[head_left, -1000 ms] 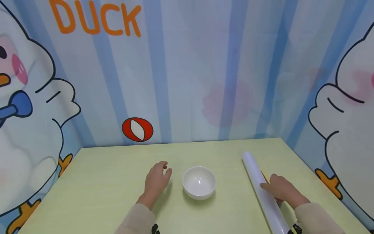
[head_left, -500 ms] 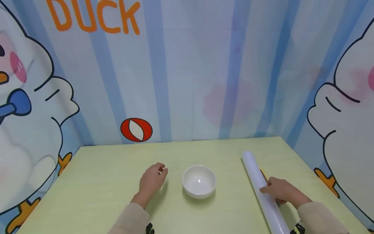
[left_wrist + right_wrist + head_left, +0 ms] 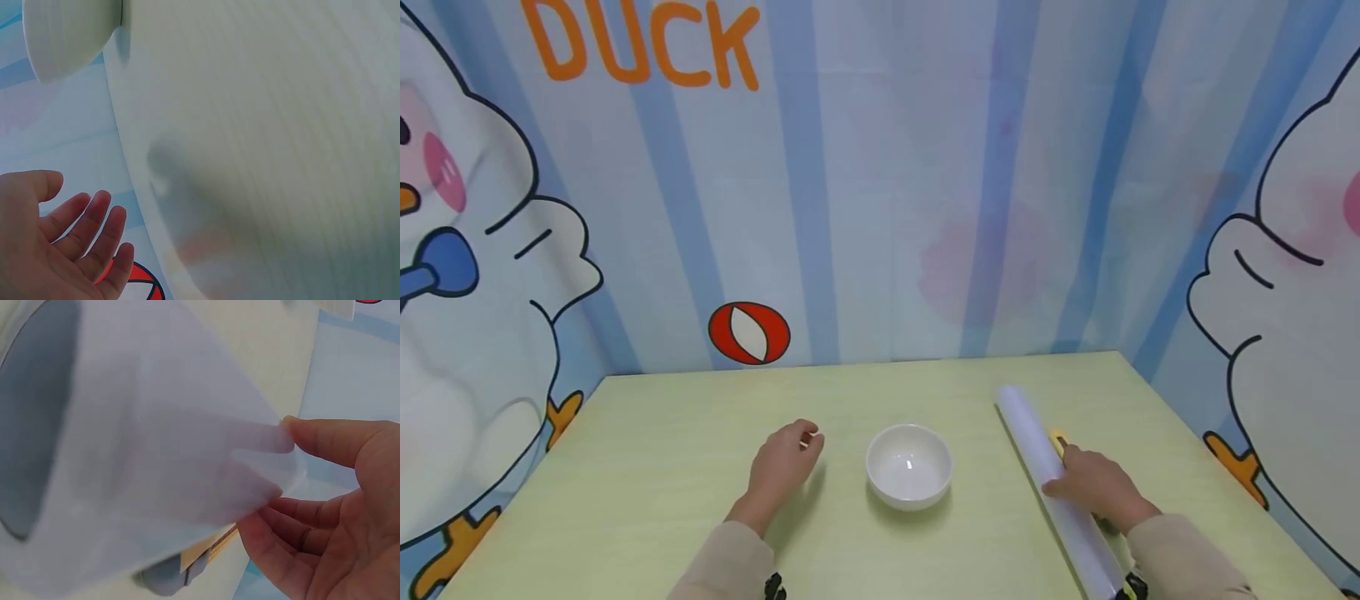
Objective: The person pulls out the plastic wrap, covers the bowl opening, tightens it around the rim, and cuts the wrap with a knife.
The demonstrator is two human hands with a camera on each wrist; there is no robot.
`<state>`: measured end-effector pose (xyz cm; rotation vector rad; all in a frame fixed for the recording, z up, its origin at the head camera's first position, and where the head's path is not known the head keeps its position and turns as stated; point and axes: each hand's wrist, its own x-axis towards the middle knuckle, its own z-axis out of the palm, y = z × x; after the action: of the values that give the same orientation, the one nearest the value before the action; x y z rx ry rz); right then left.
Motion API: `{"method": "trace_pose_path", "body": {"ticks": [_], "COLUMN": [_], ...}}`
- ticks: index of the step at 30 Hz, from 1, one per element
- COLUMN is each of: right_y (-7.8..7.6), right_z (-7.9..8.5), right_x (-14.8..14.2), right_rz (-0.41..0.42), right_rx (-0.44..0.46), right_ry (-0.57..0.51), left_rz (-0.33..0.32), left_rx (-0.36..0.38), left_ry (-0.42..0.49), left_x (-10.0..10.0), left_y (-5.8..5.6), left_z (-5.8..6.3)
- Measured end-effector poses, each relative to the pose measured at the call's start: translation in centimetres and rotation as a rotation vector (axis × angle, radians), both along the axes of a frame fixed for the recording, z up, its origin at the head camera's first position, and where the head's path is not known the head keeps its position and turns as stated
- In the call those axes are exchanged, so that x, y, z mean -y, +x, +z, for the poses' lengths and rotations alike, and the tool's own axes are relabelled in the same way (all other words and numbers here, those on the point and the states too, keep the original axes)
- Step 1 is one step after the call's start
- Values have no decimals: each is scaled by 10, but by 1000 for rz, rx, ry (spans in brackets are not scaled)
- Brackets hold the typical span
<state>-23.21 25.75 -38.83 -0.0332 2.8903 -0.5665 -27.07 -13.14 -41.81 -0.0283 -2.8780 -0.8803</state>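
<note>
My right hand holds a long white paper roll near its middle, thumb on one side and fingers on the other. In the right wrist view, the roll's hollow end faces the camera. Beside it, on the right, is a partly hidden yellow thing; grey and yellow parts show beneath the roll, kind unclear. My left hand hovers above the table with loosely bent fingers, holding nothing. Between the hands stands a white bowl, apart from both.
All of this is on a pale yellow-green table. A blue striped curtain with printed ducks and a red ball rises at the back and sides.
My right hand and the paper roll have shifted left, closer to the bowl. The yellow thing shows further left too. My left hand has drifted left and slightly toward me.
</note>
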Motion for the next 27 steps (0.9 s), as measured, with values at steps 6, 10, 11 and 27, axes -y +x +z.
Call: {"method": "trace_pose_path", "body": {"ticks": [6, 10, 11, 27], "right_y": [-7, -16, -20, -65], "right_z": [-1, -3, -4, -13], "right_x": [14, 23, 26, 67], "right_rz": [21, 34, 37, 109], "right_rx": [-57, -89, -93, -164], "right_ry": [54, 44, 39, 80], "left_rz": [-25, -22, -23, -54], "left_rx": [3, 9, 10, 38], "left_ry": [-10, -20, -24, -69], "left_x": [-1, -3, -3, 5], "left_y": [0, -3, -3, -5], "left_z": [1, 0, 0, -1]}}
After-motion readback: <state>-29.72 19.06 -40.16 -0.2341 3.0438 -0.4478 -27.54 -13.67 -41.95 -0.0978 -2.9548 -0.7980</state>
